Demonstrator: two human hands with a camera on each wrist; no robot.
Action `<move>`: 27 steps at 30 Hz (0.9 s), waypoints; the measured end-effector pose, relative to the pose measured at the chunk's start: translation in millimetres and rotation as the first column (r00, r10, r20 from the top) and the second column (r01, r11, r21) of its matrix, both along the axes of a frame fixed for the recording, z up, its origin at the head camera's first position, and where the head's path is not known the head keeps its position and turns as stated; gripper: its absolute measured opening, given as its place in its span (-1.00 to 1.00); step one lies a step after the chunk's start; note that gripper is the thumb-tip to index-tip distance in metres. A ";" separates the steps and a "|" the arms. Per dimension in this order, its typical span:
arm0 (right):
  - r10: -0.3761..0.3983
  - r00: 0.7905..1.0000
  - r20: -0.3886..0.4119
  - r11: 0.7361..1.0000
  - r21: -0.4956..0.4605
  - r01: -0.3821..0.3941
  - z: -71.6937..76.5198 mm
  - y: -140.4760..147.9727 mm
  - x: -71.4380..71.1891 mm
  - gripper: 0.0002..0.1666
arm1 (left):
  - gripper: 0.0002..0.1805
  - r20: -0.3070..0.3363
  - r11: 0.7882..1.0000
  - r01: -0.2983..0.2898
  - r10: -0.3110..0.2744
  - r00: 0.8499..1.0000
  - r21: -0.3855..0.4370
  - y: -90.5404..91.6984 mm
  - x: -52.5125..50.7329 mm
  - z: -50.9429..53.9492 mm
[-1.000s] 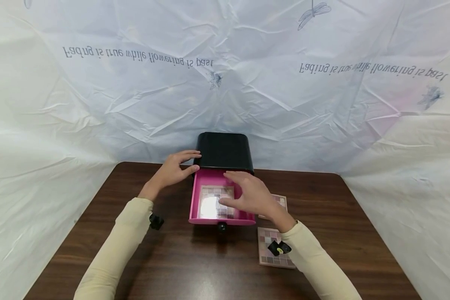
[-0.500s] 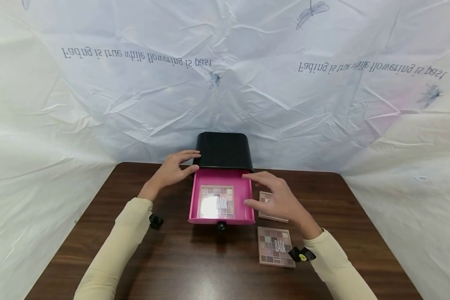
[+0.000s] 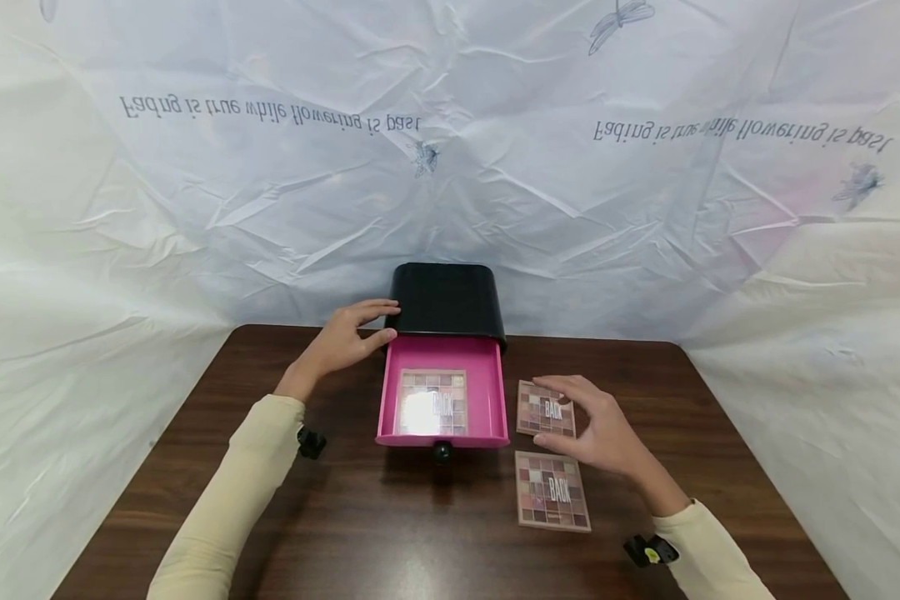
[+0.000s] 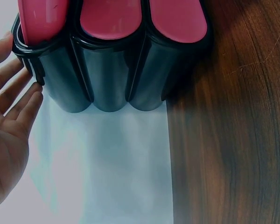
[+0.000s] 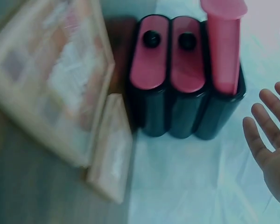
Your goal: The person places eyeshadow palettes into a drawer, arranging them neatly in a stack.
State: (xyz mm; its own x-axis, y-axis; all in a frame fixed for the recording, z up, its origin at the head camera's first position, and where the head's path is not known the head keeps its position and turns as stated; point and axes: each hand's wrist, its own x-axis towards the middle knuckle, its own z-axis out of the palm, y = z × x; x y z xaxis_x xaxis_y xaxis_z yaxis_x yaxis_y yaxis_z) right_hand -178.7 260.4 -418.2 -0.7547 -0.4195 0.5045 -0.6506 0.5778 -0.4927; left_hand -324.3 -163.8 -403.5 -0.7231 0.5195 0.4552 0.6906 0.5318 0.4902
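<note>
- Right grip point(image 3: 596, 425) is moving off the drawer point(image 3: 487, 392), spreading across the three-o'clock palette point(image 3: 546, 408).
- Left grip point(image 3: 341, 337), spread, is touching the case point(image 3: 444, 298).
- Drawer palette point(image 3: 431, 404) is looking done; four-o'clock palette point(image 3: 552, 492) is also seemingly waiting.

Right of the drawer point(image 3: 484, 400) holding one palette point(image 3: 432, 403), two palettes point(image 3: 552, 492) lie on the table point(image 3: 345, 525)

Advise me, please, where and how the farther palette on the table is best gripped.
By its near and far edges, probably, coming from above and the right: the farther palette is thin and lies flat, and the open pink drawer stands to its left.
</note>
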 end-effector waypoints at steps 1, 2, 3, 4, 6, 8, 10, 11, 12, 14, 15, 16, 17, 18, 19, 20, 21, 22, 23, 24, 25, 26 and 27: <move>-0.011 1.000 0.017 1.000 0.013 0.011 -3.6 3.6 1.7 -0.05 | -0.46 0.000 1.000 0.001 -0.001 1.000 0.002 0.0 0.0 -0.1; -0.021 0.999 0.038 0.999 0.025 0.020 -7.2 7.2 3.4 -0.04 | -0.46 -0.001 1.000 0.002 -0.002 1.000 0.004 -0.2 0.2 -0.3; -0.029 0.998 0.060 0.999 0.034 0.027 -10.7 10.4 5.2 -0.03 | -0.46 -0.004 1.000 0.004 -0.004 1.000 0.007 -0.3 0.3 -0.6; -0.034 0.996 0.080 0.999 0.046 0.030 -14.0 13.4 6.8 -0.03 | -0.46 -0.005 1.000 0.002 -0.002 1.000 0.008 -0.4 0.4 -0.8; -0.048 0.992 0.117 0.997 0.070 0.040 -21.3 19.3 9.8 -0.01 | -0.46 -0.009 1.000 0.002 -0.002 1.000 0.008 -0.6 1.0 -0.9; -0.067 0.987 0.149 0.994 0.091 0.053 -28.1 24.5 12.7 0.00 | -0.45 -0.010 1.000 0.001 -0.001 1.000 0.004 -0.7 1.6 -0.8; -0.088 0.982 0.167 0.991 0.117 0.069 -35.0 29.3 15.2 0.01 | -0.44 -0.008 1.000 -0.001 0.001 1.000 -0.001 -0.7 2.1 0.0; -0.102 0.979 0.178 0.988 0.129 0.079 -38.2 31.5 16.7 0.01 | -0.43 -0.006 1.000 -0.002 0.002 1.000 -0.002 -0.8 2.5 0.6; -0.114 0.976 0.185 0.986 0.144 0.088 -41.0 33.3 18.0 0.01 | -0.43 -0.003 1.000 -0.001 0.001 1.000 0.000 -0.8 3.0 1.3; -0.137 0.970 0.201 0.979 0.173 0.103 -46.4 36.7 20.4 0.03 | -0.44 0.001 1.000 -0.005 0.005 1.000 0.001 -0.8 4.0 2.9; -0.149 0.967 0.207 0.976 0.187 0.111 -48.7 38.3 21.6 0.03 | -0.44 0.001 1.000 -0.007 0.006 1.000 0.003 -0.7 4.3 3.7; -0.158 0.963 0.219 0.974 0.194 0.116 -50.6 39.7 23.1 0.04 | -0.45 0.001 1.000 -0.009 0.009 1.000 0.006 -0.6 4.7 4.4; -0.165 0.959 0.230 0.972 0.201 0.119 -52.6 41.2 24.5 0.05 | -0.45 0.000 1.000 -0.011 0.011 1.000 0.008 -0.5 4.8 4.9; -0.171 0.957 0.236 0.970 0.212 0.121 -54.8 42.8 25.7 0.06 | -0.46 -0.004 1.000 -0.013 0.013 1.000 0.008 -0.4 4.7 5.1; -0.173 0.953 0.248 0.969 0.217 0.119 -56.9 44.4 27.2 0.07 | -0.46 -0.009 1.000 -0.015 0.015 1.000 0.008 -0.1 4.7 5.2; -0.176 0.949 0.260 0.967 0.224 0.118 -58.8 45.9 28.8 0.08 | -0.46 -0.013 1.000 -0.016 0.016 1.000 0.009 0.1 4.3 4.9; -0.178 0.946 0.270 0.966 0.233 0.115 -60.7 47.5 30.5 0.09 | -0.47 -0.016 1.000 -0.014 0.014 1.000 0.009 0.3 3.8 4.4; -0.177 0.943 0.282 0.965 0.238 0.110 -62.8 48.8 32.0 0.10 | -0.47 -0.021 1.000 -0.013 0.013 1.000 0.008 0.5 3.4 4.0; -0.177 0.940 0.291 0.963 0.247 0.106 -64.8 50.1 33.5 0.11 | -0.47 -0.025 1.000 -0.011 0.011 1.000 0.008 0.8 3.0 3.4; -0.177 0.938 0.298 0.962 0.256 0.100 -66.2 51.2 35.3 0.13 | -0.47 -0.028 1.000 -0.009 0.009 1.000 0.006 1.0 2.7 2.9; -0.175 0.935 0.307 0.960 0.264 0.093 -67.9 52.1 36.9 0.14 | -0.47 -0.030 1.000 -0.007 0.008 1.000 0.007 1.3 2.4 2.5; -0.174 0.934 0.314 0.959 0.271 0.087 -69.3 52.9 38.4 0.16 | -0.47 -0.030 1.000 -0.007 0.007 1.000 0.005 1.3 2.2 2.1; -0.168 0.933 0.318 0.958 0.277 0.078 -70.7 53.7 39.6 0.18 | -0.47 -0.030 1.000 -0.007 0.007 1.000 0.006 1.5 2.1 1.8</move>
State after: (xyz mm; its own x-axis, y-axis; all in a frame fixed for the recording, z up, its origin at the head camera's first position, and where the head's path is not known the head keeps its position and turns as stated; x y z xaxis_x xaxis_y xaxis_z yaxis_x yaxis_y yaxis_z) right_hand -139.1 314.1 -489.0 -0.9140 -0.3928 0.1010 -0.3888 0.7778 -0.4938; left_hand -322.3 -162.3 -401.7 -0.7128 0.5117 0.4796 0.7012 0.5342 0.4722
